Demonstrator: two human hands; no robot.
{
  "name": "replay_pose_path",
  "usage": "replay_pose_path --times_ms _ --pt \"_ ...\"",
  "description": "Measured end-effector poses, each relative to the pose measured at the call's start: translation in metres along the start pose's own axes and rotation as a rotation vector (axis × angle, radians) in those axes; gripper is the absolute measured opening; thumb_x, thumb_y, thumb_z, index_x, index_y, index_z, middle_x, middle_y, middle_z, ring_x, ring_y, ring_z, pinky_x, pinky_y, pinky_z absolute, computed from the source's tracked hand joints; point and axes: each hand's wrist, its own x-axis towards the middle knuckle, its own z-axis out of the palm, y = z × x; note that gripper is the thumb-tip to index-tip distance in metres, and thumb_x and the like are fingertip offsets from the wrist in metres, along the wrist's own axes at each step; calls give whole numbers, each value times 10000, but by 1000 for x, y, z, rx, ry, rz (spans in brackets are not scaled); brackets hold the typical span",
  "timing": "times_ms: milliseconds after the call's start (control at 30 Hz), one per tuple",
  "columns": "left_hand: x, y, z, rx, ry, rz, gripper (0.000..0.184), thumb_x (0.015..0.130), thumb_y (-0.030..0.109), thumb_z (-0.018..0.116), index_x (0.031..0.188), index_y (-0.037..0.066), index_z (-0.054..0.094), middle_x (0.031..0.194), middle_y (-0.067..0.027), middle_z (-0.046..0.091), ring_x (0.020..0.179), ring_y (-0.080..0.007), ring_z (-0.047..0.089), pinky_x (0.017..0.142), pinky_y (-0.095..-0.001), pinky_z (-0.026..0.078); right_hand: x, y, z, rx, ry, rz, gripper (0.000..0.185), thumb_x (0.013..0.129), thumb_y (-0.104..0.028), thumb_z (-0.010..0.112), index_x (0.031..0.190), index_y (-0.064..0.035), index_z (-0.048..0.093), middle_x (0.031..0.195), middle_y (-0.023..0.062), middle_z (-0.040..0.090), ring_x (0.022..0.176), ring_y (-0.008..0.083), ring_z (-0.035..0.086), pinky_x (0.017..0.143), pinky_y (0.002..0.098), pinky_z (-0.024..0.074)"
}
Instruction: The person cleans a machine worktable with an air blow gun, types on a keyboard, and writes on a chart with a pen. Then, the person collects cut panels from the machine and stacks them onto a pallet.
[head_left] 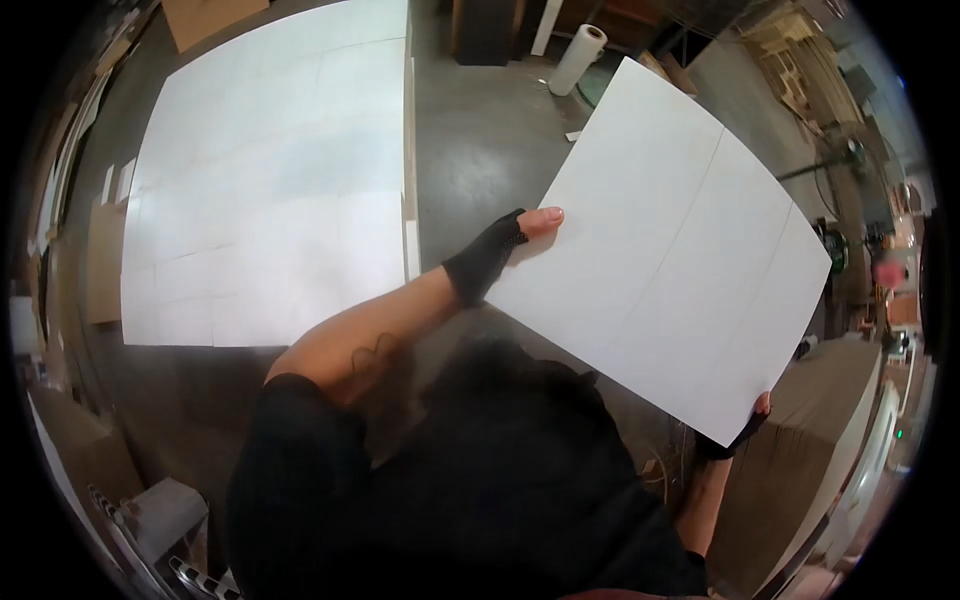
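Observation:
A large white panel is held up, tilted, in front of my body on the right. My left hand, in a black fingerless glove, grips its left edge with the thumb on the top face; the other fingers are hidden underneath. At the panel's lower right corner, my right hand, gloved alike, holds the edge, with only a fingertip or thumb showing above it. Thin lines run across the panel's face. To the left lies a broad surface of white panels, apart from the one I hold.
A white roll stands on the grey floor beyond the held panel. Close by on the right is a large brown block-like stack. Cardboard sits at the far left, and wooden pieces are at the back right.

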Motion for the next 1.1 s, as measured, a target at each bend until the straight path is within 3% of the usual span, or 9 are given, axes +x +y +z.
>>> replay_pose_path --times_ms 167,300,400,567,700,733,800,933,1100 --pt "79 52 -61 -15 244 89 607 917 481 557 1295 9 509 1155 -133 623 993 -193 640 856 -316 529 155 23 -25 -18 -52 54 238 957 -256 498 721 -248 468 865 -83 521 899 135 501 806 336 431" --pt "100 125 -68 -50 210 245 599 928 489 536 1286 9 521 1155 -141 629 1010 -206 642 866 -321 529 288 48 -45 42 -178 147 203 969 -283 492 766 -268 491 1077 -35 560 1047 183 526 897 376 452" --pt "141 163 -102 -52 400 267 588 934 491 521 1269 9 538 1151 -148 634 1028 -213 639 872 -335 528 387 71 -41 -40 -147 212 164 966 -316 509 804 -287 510 1209 -4 558 1136 217 528 935 400 462" --pt "199 223 -133 -132 525 382 600 941 487 512 1293 1 524 1182 -150 627 1064 -235 628 911 -366 515 564 107 -67 30 -190 398 178 971 -347 510 801 -294 510 1190 -18 563 1149 216 516 947 403 455" --pt "231 264 -181 -193 564 506 641 939 505 512 1336 3 491 1249 -153 597 1123 -258 596 963 -388 486 679 155 -44 -41 -147 540 139 977 -346 505 848 -292 508 1128 -26 569 1101 178 523 926 357 446" --pt "238 279 -196 -210 576 528 642 939 506 511 1340 5 488 1260 -154 592 1134 -259 590 969 -389 482 713 175 -62 -45 -202 577 144 963 -402 499 923 -265 517 1152 -20 561 1115 182 522 938 364 446" --pt "247 306 -229 -248 628 562 638 942 497 507 1349 7 481 1280 -155 582 1153 -262 581 978 -392 478 779 216 -79 -59 -317 646 335 935 -513 487 1071 -211 533 1202 -8 544 1145 190 519 963 377 446" --pt "249 360 -312 -341 675 565 634 948 478 499 1374 11 459 1320 -162 556 1192 -270 559 1004 -394 463 847 300 -12 -837 -432 460 247 947 -483 468 974 -243 523 1130 -6 567 1096 180 538 920 357 461" --pt "239 428 -424 -413 712 548 669 904 457 571 1387 12 442 1330 -156 534 1197 -273 534 1002 -381 450 907 419 25 -151 -170 754 203 976 -394 439 804 -291 474 1076 -22 582 1028 191 560 868 349 478"
